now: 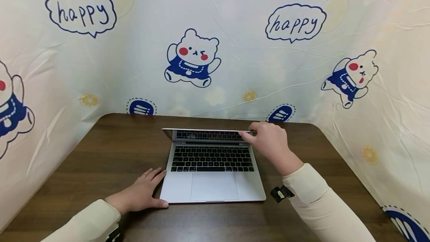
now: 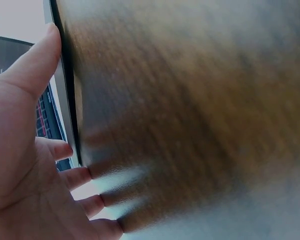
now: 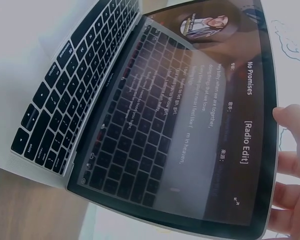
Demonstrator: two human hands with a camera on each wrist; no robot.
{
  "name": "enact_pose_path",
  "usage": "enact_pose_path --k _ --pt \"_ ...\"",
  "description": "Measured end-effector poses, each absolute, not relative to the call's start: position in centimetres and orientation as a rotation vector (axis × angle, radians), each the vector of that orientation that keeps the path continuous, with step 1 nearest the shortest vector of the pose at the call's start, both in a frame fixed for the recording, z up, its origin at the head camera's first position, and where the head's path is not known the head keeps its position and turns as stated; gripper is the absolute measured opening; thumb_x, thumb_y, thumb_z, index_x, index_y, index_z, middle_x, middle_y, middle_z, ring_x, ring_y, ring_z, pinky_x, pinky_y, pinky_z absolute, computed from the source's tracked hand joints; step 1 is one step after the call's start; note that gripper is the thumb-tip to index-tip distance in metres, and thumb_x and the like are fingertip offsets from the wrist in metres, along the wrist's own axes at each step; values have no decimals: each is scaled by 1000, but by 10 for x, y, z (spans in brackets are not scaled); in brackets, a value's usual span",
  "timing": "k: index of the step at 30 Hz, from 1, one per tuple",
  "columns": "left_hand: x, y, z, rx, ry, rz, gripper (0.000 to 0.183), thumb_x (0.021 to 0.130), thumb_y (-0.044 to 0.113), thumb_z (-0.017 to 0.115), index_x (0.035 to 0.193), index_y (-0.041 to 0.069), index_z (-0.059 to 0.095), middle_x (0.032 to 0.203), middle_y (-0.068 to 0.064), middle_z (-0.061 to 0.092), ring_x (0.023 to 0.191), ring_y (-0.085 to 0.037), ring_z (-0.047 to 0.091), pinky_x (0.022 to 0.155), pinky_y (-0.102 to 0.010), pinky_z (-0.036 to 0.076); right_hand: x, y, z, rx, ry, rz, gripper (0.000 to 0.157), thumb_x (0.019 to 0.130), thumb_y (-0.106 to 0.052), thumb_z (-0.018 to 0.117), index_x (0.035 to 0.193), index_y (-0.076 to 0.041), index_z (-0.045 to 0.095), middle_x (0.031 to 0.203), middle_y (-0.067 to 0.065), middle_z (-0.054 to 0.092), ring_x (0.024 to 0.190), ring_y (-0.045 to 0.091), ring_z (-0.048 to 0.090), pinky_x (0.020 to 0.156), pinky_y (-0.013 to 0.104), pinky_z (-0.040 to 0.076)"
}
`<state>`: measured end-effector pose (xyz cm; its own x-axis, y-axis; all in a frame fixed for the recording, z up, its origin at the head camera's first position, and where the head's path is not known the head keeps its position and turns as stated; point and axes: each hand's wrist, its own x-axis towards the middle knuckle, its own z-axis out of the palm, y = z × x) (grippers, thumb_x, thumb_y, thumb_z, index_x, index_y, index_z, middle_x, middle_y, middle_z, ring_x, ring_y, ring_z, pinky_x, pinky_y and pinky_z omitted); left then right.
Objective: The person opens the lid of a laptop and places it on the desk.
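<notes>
A silver laptop lies on the brown table, its lid tilted forward over the black keyboard. My right hand pinches the lid's top edge near the right corner, thumb on the screen side and fingers behind. In the right wrist view the lit screen shows song lyrics, and the keyboard reflects in it. My left hand rests on the table at the laptop's left side, fingers spread, with the thumb at the front left corner. The left wrist view shows that palm and thumb along the laptop's edge.
The wooden table is enclosed at the back and sides by a pale curtain printed with bears and the word "happy". A dark strap device sits at the right cuff.
</notes>
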<state>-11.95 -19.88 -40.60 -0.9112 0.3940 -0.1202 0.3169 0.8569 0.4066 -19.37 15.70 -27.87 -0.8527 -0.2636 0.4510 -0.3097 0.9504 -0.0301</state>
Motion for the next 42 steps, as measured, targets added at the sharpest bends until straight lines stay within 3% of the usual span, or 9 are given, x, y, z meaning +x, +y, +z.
enact_pose_path --k 9,20,42 --pt "-120 -198 -405 513 2830 564 102 64 64 64 136 1 33 139 -25 28 126 -49 21 93 -64 23 -197 161 -276 380 -2642 210 34 77 -56 58 82 -25 70 62 -6 59 40 12 38 34 29 28" --pt "-121 -198 -405 496 2824 557 103 63 65 64 137 2 32 139 -25 27 126 -48 20 93 -64 22 -203 161 -276 349 -2607 230 33 78 -57 57 79 -27 70 56 -7 57 38 12 36 32 29 27" --pt "-122 -198 -411 488 2846 549 104 61 68 63 137 4 34 139 -22 29 127 -46 21 93 -64 24 -213 170 -271 250 -2655 292 35 78 -59 56 85 -27 70 69 -3 64 51 14 49 37 31 33"
